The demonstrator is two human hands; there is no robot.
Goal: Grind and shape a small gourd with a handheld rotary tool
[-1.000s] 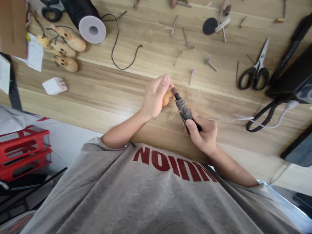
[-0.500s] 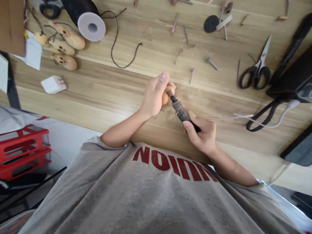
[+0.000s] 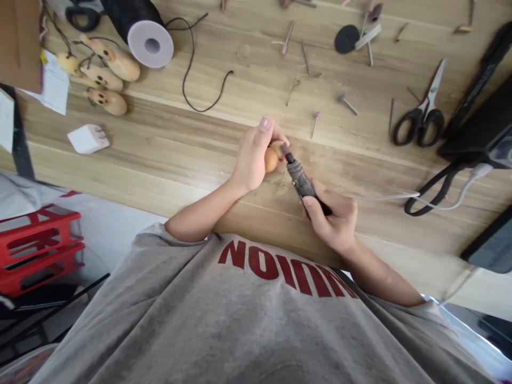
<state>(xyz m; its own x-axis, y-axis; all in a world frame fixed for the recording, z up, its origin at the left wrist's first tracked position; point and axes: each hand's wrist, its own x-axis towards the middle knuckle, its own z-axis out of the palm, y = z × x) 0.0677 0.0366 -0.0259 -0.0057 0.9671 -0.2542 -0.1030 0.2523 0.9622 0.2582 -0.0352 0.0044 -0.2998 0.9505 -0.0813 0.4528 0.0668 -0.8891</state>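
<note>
My left hand (image 3: 253,157) is wrapped round a small rounded wooden piece (image 3: 271,159), whose orange-brown end and paler part show between thumb and fingers. In my right hand (image 3: 334,213) is a dark rotary tool (image 3: 301,180), gripped along its body and pointing up and left. Its brownish bit (image 3: 284,149) lies at the pale part of the wooden piece; whether they touch is too small to tell. Part of the wooden piece is hidden by my left palm and fingers. Fine dust lies on the wood tabletop (image 3: 192,138) near the tool.
Scissors (image 3: 426,109), a black device (image 3: 480,122) and a phone (image 3: 490,240) lie at the right. Several loose bits surround a black disc (image 3: 346,39) beyond my hands. At the left are a thread spool (image 3: 150,44), wooden figures (image 3: 110,101) and a white block (image 3: 88,138).
My right hand and the rotary tool have shifted slightly right, the bit moving toward the pale part's right edge. My left thumb has tilted slightly, and the wooden piece has turned a little.
</note>
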